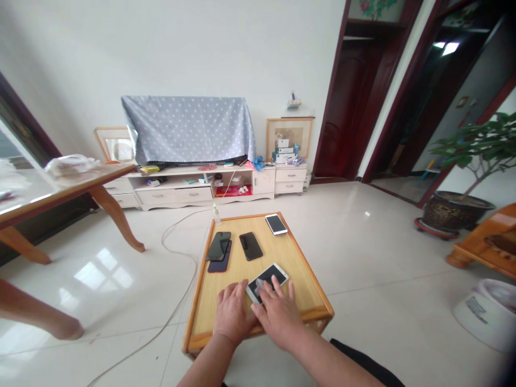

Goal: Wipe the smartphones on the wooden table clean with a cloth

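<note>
A white smartphone lies aslant, screen up, near the front of a small wooden table. Gripping its lower left edge is my left hand, fingers bent and the undersides hidden. My right hand is over the screen, pressing a small greyish wipe against the glass with the fingertips; some fingers are spread. Beyond the hands lie a black phone, another white phone at the back right, and a dark phone overlapping a dark blue phone on the left.
A small clear bottle stands at the table's back left corner. A cable runs over the tiled floor. On the left is a larger wooden table; on the right are a white bucket and a potted plant. A low cabinet lines the wall.
</note>
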Available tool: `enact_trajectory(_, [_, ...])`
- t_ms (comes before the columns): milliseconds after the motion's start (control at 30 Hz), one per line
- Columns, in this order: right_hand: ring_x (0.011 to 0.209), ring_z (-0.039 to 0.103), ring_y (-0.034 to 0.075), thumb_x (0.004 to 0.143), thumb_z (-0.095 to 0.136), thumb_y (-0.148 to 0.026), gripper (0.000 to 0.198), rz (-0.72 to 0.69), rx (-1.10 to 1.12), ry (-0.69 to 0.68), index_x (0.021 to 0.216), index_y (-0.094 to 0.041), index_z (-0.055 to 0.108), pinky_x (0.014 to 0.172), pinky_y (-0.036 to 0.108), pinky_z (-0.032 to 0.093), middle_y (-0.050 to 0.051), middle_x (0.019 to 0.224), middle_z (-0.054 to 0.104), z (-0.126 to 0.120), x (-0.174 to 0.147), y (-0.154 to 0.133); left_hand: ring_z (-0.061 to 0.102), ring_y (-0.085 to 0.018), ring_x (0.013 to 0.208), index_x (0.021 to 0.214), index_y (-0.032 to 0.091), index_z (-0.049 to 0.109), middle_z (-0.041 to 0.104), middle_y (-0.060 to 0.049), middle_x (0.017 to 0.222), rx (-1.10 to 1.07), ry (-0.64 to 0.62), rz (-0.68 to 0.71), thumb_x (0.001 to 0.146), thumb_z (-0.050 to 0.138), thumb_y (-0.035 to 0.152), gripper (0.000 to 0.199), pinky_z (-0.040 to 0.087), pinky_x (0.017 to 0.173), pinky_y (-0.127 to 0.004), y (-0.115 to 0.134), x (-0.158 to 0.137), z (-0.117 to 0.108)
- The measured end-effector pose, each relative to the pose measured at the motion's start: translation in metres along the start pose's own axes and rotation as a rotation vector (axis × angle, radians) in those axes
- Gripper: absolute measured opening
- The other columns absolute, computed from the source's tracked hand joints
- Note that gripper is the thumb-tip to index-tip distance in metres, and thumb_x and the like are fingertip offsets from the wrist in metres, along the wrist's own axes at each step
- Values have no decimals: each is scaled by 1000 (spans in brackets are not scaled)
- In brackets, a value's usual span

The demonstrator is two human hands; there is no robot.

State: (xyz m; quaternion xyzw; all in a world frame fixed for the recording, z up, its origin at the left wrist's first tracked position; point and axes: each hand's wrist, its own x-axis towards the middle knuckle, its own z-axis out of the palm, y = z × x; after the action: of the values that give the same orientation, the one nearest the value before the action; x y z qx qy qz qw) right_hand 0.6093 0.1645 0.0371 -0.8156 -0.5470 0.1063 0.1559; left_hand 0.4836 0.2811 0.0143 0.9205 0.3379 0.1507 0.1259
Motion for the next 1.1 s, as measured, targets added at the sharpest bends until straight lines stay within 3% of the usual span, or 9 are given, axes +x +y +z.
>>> enact_trajectory(100, [150, 11, 27, 101, 13, -59, 62, -104, 29, -29, 147, -33, 43, 116, 58, -12, 1, 153, 42, 1, -5, -7, 48, -26, 124, 134, 21, 47, 62, -9, 129, -6, 0, -4, 74, 61, 29, 62, 29, 107, -39, -2, 0, 2])
enact_trajectory(300, [150, 6, 32, 101, 12, -57, 62, 211, -51, 12, 146, -30, 45, 113, 66, -7, 2, 157, 34, -10, 20, 14, 48, -28, 125, 137, 19, 43, 62, -11, 128, -29, 37, -18, 72, 66, 45, 74, 29, 108, -41, 0, 0, 3])
enact_trajectory(500, [150, 8, 27, 102, 12, -55, 57, -116, 40, -28, 149, -36, 38, 116, 60, -9, -2, 155, 39, 5, 11, -10, 50, -25, 124, 142, 18, 38, 64, -11, 126, -46, 17, -20, 75, 56, 21, 70, 29, 106, -39, -4, 1, 5])
enact_trajectory(700, [150, 7, 31, 102, 10, -51, 58, 67, -4, -8, 145, -34, 45, 113, 65, -6, -2, 156, 38, -2, 28, -8, 50, -28, 124, 147, 16, 31, 61, -12, 130, -54, 72, -17, 74, 65, 42, 84, 30, 108, -40, -5, 0, 8])
enact_trajectory(900, [150, 10, 26, 103, 8, -46, 56, -89, 20, -34, 147, -37, 41, 115, 61, -6, -3, 155, 39, 5, 27, -17, 53, -26, 121, 147, 17, 31, 64, -12, 126, -44, 35, -16, 83, 53, 28, 69, 31, 105, -41, -6, 1, 7])
enact_trajectory(1100, [150, 2, 30, 102, 8, -45, 58, 234, -54, -17, 148, -33, 41, 112, 68, -4, -2, 159, 31, -5, 57, 23, 52, -28, 120, 136, 22, 46, 64, -10, 125, -16, 39, -30, 71, 68, 45, 73, 27, 108, -43, 2, 1, 1])
